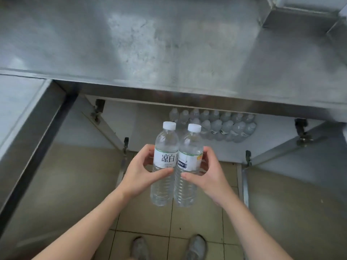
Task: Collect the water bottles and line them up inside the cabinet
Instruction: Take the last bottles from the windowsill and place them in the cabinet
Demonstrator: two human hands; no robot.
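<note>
A steel bench (169, 53) spans the top, its surface bare and scuffed. Below it, the white cabinet floor (272, 147) carries two rows of water bottles (221, 124) standing upright at the back. Beige floor tiles (146, 218) lie in front.

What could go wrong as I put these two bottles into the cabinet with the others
1. Each hand, left hand and right hand, grips its bottle at the label only; the left bottle and right bottle press together and might slip.
2. The counter edge overhangs the opening, so the caps may knock it.
3. The stored bottles stand packed closely; a nudge could topple some.
</note>
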